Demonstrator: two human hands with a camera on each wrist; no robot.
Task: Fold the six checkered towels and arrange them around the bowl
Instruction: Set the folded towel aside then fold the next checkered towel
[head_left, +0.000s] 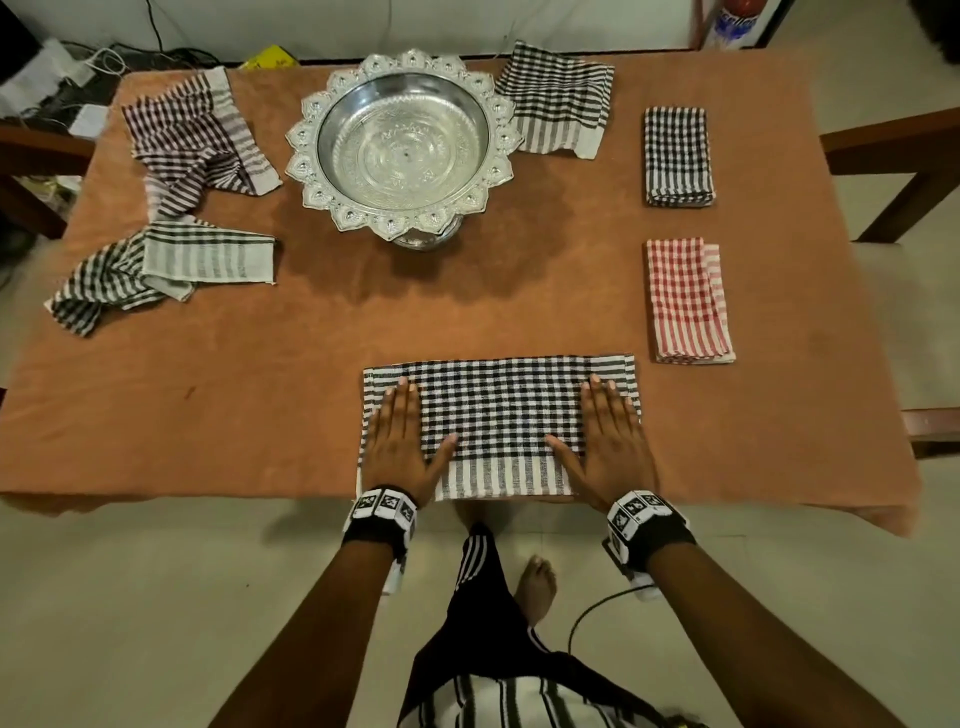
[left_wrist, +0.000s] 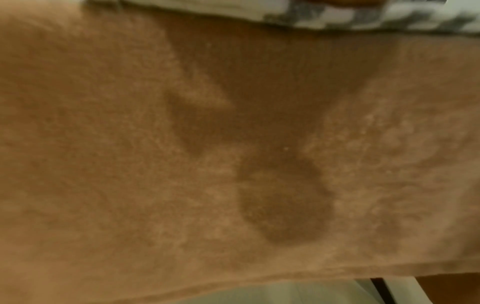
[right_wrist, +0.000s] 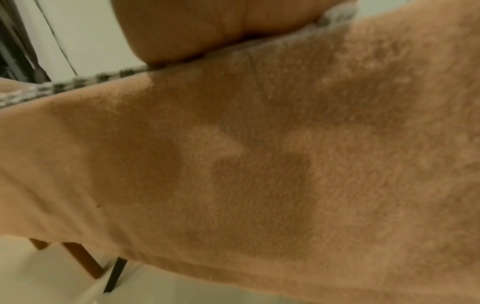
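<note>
A black-and-white checkered towel (head_left: 498, 410) lies spread at the table's near edge. My left hand (head_left: 402, 441) presses flat on its left side, and my right hand (head_left: 605, 441) lies flat on its right side, fingers straight. The silver bowl (head_left: 400, 140) stands at the back centre. A folded black checkered towel (head_left: 678, 156) and a folded red checkered towel (head_left: 688, 301) lie on the right. Unfolded towels lie at the back right (head_left: 558, 104), back left (head_left: 200, 140) and left (head_left: 166, 270). Both wrist views show mostly the brown table cover (left_wrist: 155, 164), with a towel edge (right_wrist: 64, 86) visible.
The table cover (head_left: 260, 389) hangs over the near edge. Wooden chairs (head_left: 893, 156) stand at the right and left sides. Cables and clutter (head_left: 78, 67) lie on the floor behind the table's far left corner. My bare foot (head_left: 537, 587) is under the near edge.
</note>
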